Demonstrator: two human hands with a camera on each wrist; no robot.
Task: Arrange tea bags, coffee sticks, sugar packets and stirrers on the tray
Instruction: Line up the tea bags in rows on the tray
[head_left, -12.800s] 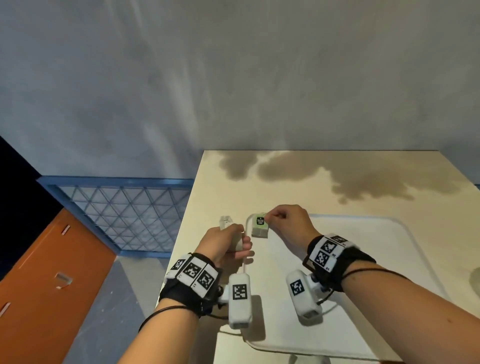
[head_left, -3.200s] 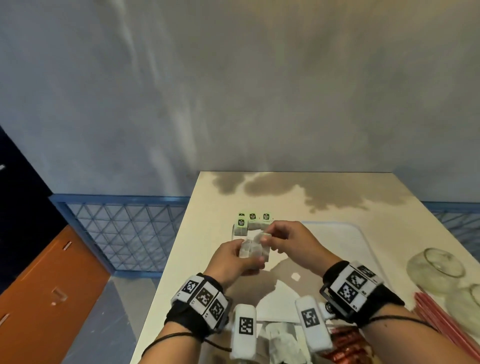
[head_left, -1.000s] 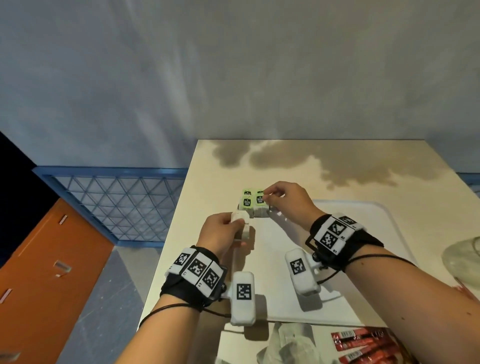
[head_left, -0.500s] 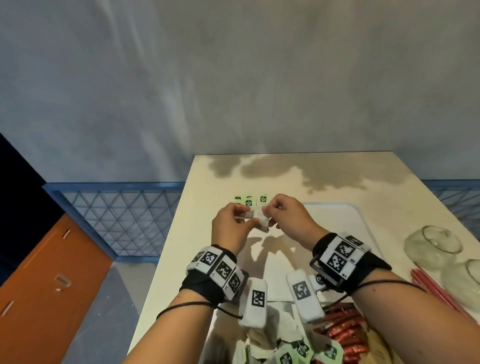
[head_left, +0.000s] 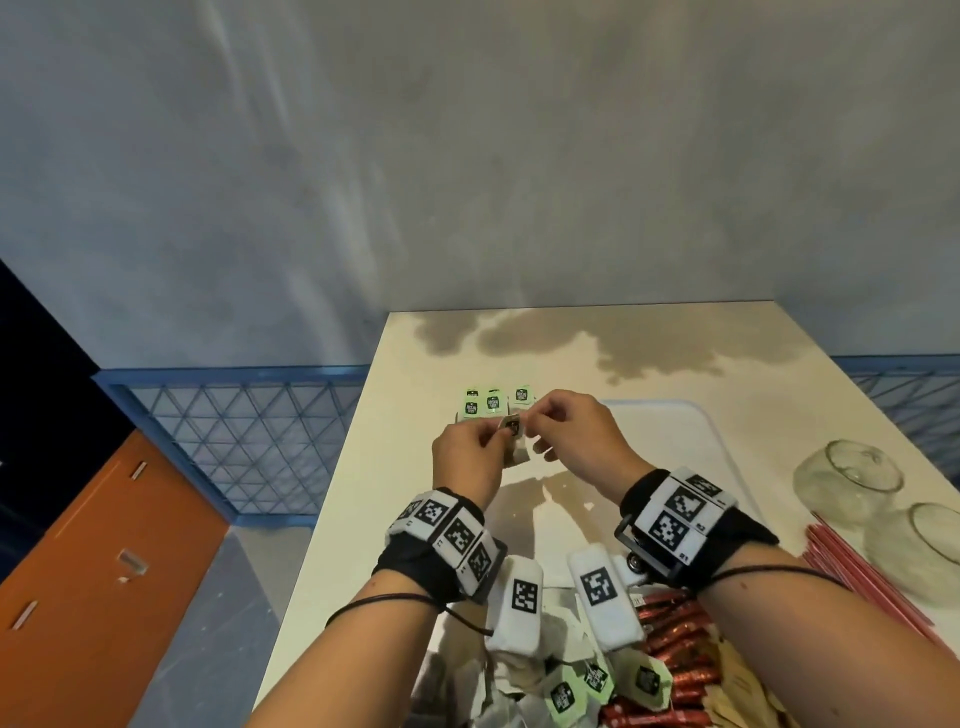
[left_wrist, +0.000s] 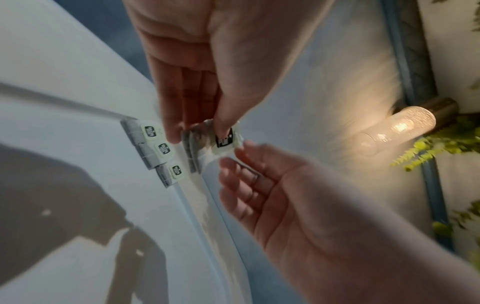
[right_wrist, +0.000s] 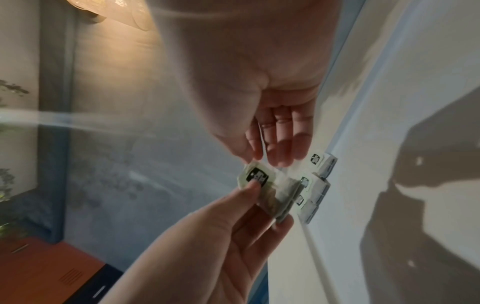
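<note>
A tea bag (head_left: 516, 451) with a green tag (head_left: 511, 426) hangs above the far left corner of the white tray (head_left: 675, 441). My left hand (head_left: 498, 431) holds it, thumb on the tag (left_wrist: 224, 139), fingers behind the bag (left_wrist: 200, 144). My right hand (head_left: 535, 415) pinches the tag's edge (right_wrist: 255, 174) with thumb and forefinger. Just beyond, a row of three tea bags (head_left: 493, 404) lies along the tray's far edge, tags up. It shows in both wrist views too (left_wrist: 161, 148) (right_wrist: 319, 179).
Near me lie a heap of loose tea bags (head_left: 571, 686) and red coffee sticks (head_left: 675, 639). Red stirrers (head_left: 857, 571) and two glass bowls (head_left: 847, 483) stand at the table's right. The table's left edge drops to the floor.
A second ago my right hand was at the row and my left held a bag apart. Both hands have since met on one tea bag, whose tag now shows between the fingers.
</note>
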